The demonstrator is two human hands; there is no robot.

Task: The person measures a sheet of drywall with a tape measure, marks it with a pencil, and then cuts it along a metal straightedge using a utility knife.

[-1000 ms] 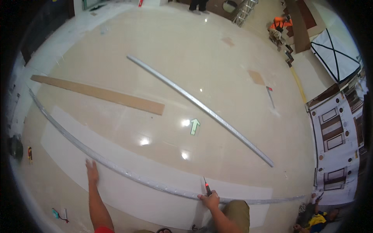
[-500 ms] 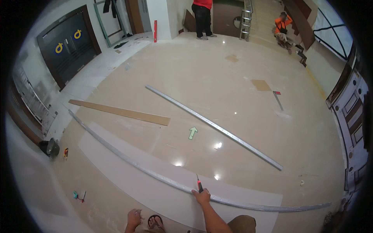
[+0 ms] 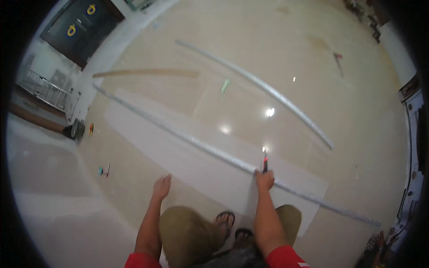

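Person crouched low, knees in olive shorts, sandals (image 3: 232,225) on the floor between them, red sleeves at the bottom edge.

Right hand (image 3: 265,180) closed around a cutter (image 3: 265,164) with a red-and-black handle, tip pointing away, set just beside the near rail (image 3: 210,149). Left hand (image 3: 161,186) fingers spread, empty, at the near edge of the white sheet (image 3: 178,154); cannot tell whether it touches the sheet or the floor.

The sheet lies flat on the floor (image 3: 357,134), long and narrow, running from upper left to lower right. The near rail, a long silver metal strip, lies along its top, from the left wall side out past the sheet's right end.

Floor is glossy beige tile, 3 or 4 lamp glares on it, dusty white toward the left.

Left of the sheet: a small teal-and-red tool (image 3: 103,170), apart from everything; further on a dark round object (image 3: 77,130) by the wall.

Beyond the sheet: a wood plank (image 3: 145,73), a small green thing (image 3: 225,85), and a 2nd rail (image 3: 254,82), well apart from the first.

Far side: dark double door (image 3: 80,22) upper left, a railing (image 3: 44,89) on the left, clutter blurred at the top right.
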